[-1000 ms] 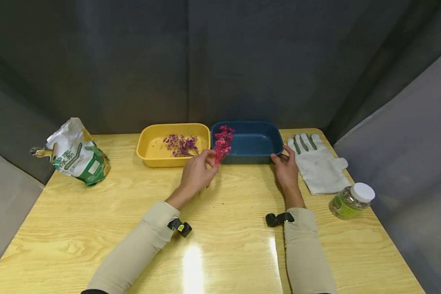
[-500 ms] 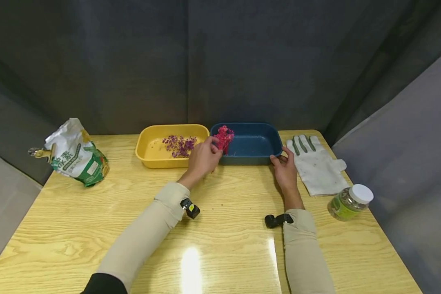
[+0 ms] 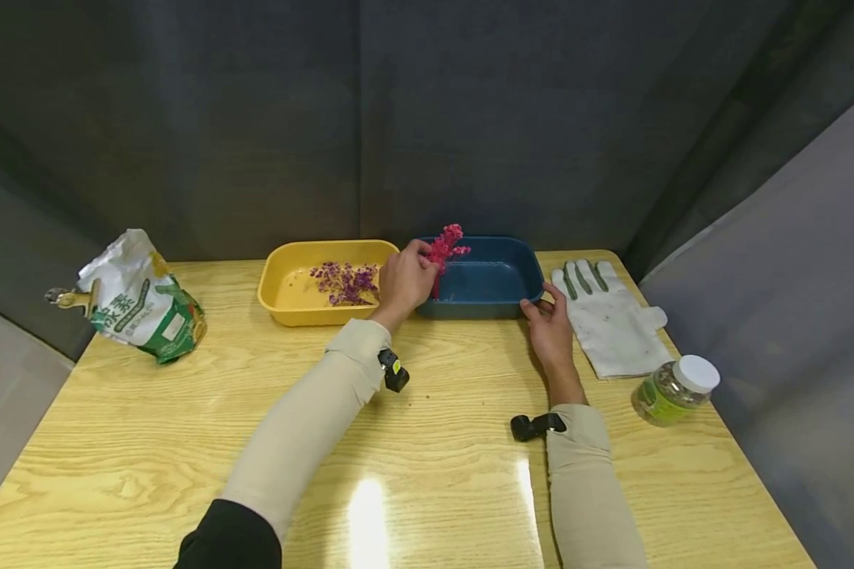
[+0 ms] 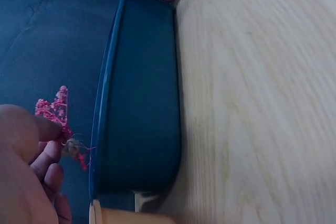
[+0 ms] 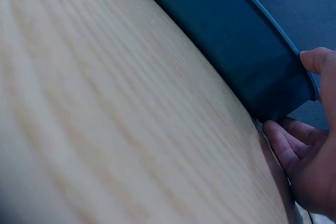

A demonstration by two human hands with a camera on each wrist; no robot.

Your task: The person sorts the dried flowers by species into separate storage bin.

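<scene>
My left hand (image 3: 404, 280) pinches a small bunch of pink dried flowers (image 3: 447, 246) over the left end of a dark blue plastic box (image 3: 498, 276). In the left wrist view, thumb and fingers hold the flowers' stems (image 4: 71, 145), beside the box's rim, with the pink heads (image 4: 52, 108) pointing up. My right hand (image 3: 551, 336) grips the blue box's right front corner. As the right wrist view shows, its thumb lies on the rim and its fingers touch the lower corner. Purple dried flowers (image 3: 345, 282) lie in a yellow box (image 3: 306, 318) left of the blue one.
A clipped white and green bag (image 3: 145, 304) stands on the wooden table (image 3: 185, 442) at the left. Right of the blue box lies a white work glove (image 3: 615, 328), with a white-lidded jar (image 3: 672, 393) nearer me. Dark curtain (image 3: 370, 118) hangs behind the boxes.
My left hand has moved right and farther back with the pink flowers, from in front of the boxes to over the blue box's left end. My right hand keeps its place at the corner.
</scene>
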